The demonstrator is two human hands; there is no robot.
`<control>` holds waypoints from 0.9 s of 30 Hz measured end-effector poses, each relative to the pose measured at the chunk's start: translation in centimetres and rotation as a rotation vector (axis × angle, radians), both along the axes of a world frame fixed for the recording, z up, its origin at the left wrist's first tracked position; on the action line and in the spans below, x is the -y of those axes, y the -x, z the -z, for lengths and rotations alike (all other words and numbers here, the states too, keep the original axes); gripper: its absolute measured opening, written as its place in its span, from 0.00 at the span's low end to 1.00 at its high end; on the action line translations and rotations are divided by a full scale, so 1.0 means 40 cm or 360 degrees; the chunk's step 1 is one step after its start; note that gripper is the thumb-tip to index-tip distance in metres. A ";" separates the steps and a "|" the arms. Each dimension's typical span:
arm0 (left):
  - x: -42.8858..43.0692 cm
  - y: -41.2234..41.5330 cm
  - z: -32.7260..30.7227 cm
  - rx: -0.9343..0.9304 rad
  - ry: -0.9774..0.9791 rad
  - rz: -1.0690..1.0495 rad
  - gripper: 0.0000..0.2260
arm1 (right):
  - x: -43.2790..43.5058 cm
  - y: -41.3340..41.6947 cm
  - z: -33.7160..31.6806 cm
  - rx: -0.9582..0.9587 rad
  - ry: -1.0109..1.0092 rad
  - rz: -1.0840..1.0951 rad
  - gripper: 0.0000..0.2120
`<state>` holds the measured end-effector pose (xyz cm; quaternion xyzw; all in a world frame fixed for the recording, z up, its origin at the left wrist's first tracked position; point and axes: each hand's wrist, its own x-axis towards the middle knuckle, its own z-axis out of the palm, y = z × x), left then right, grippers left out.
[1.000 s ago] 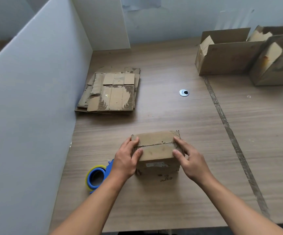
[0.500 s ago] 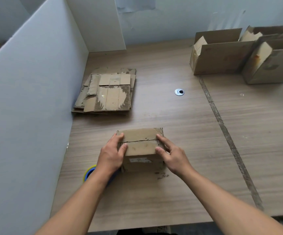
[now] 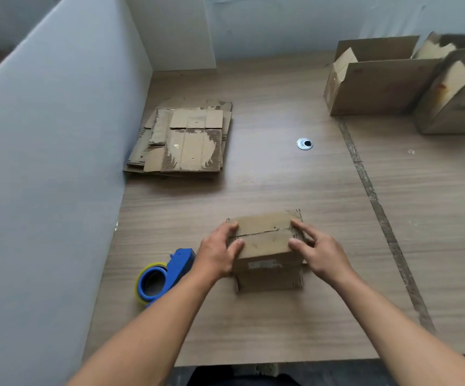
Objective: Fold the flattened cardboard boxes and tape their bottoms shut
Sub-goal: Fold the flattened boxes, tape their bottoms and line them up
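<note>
- Head view: the small cardboard box [image 3: 264,243] is seen standing on the wooden table [image 3: 281,185] near its front edge. Its bottom is turned upward and the two flaps are folded shut.
- The seam [image 3: 264,233] between the flaps runs left to right, from one hand to the other, and no tape can be seen on it.
- The box is held at its left end by the left hand [image 3: 217,254]. The fingers are bent over the edge and the thumb is laid on the near flap.
- The right end is held by the right hand [image 3: 321,252]. The fingers are spread, the forefinger is close to the seam, and the thumb is pressed on the near flap.
- The blue tape dispenser [image 3: 170,271] lies on the table just left of the left wrist, its roll turned toward the person. It is partly hidden by the forearm.
- The dispenser is judged nearer the left hand, since the box lies between it and the right hand. A pull of tape along the seam's long axis would therefore be started from the left, with the flaps pinned by the right hand.
- A stack of flattened boxes [image 3: 186,143] lies farther back beside the grey partition [image 3: 45,162], well apart from the hands.
- Two erected boxes [image 3: 376,82] with open tops are set at the far right.
</note>
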<state>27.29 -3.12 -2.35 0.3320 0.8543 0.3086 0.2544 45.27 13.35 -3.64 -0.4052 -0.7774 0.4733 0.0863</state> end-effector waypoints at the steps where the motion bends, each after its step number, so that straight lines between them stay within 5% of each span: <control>1: -0.004 -0.017 0.012 0.0024 0.0015 0.0010 0.19 | -0.003 -0.014 0.005 0.0049 0.0021 -0.0004 0.23; 9: 0.052 0.007 0.029 -0.0129 0.0023 0.0031 0.17 | 0.042 0.007 0.046 0.0038 -0.0028 -0.0145 0.23; 13: 0.055 0.011 0.046 -0.0178 0.0002 0.0027 0.16 | 0.051 0.055 0.017 0.0426 -0.0619 -0.0376 0.23; 20: 0.064 0.029 0.058 -0.0088 0.0035 0.0077 0.20 | 0.090 0.132 0.030 0.0474 -0.0809 -0.0824 0.43; 24: 0.110 0.061 0.047 -0.0047 -0.0032 0.0105 0.21 | 0.090 0.131 0.040 0.0442 -0.0843 -0.0745 0.40; 27: 0.176 0.099 0.042 -0.0295 0.0061 -0.0031 0.23 | 0.095 0.134 0.039 0.0417 -0.0864 -0.0736 0.34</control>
